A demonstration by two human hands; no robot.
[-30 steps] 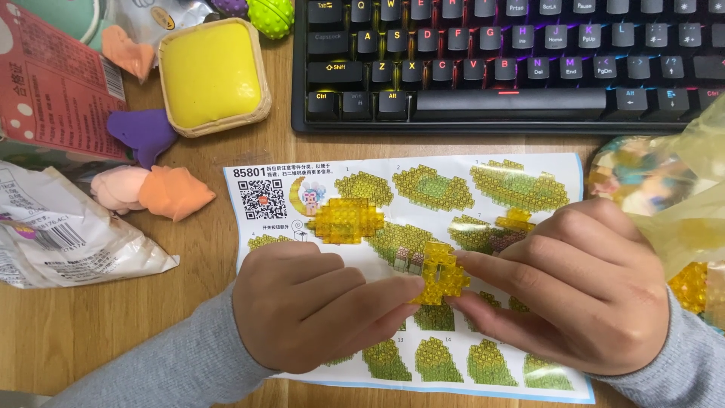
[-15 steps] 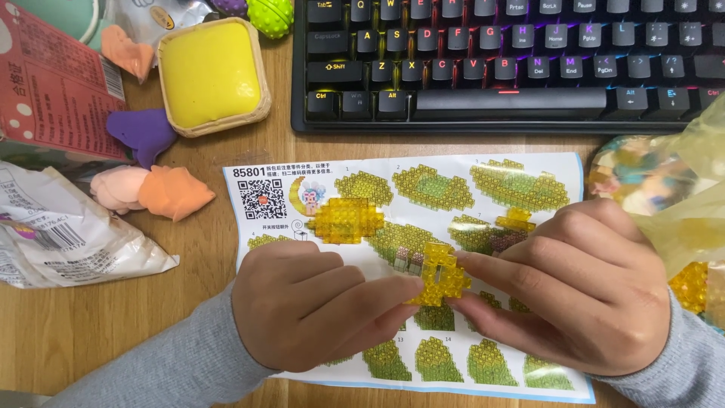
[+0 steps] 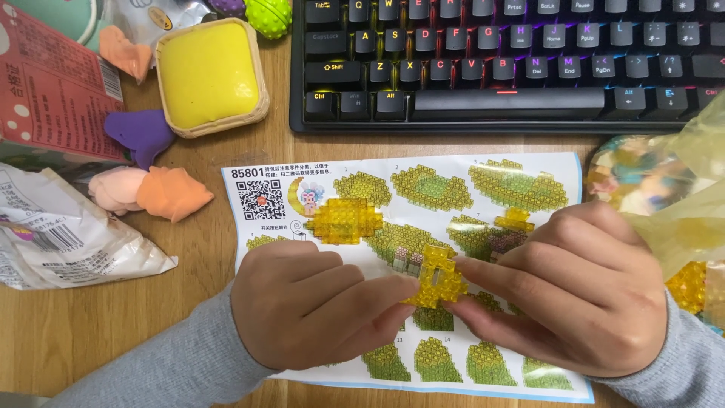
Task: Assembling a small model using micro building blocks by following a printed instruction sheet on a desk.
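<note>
Wooden desktop (image 3: 204, 249) carries an instruction sheet (image 3: 445, 181) where the left hand (image 3: 310, 310) and right hand (image 3: 559, 291) pinch a small yellow brick cluster (image 3: 436, 278) between fingertips, a yellow plate (image 3: 343, 221) at eleven o'clock, a keyboard (image 3: 506, 60) at twelve; hard squeezing might pop bricks loose.

Small translucent yellow brick cluster (image 3: 436, 277), pinched between both grips, above instruction sheet (image 3: 453, 189).
</note>
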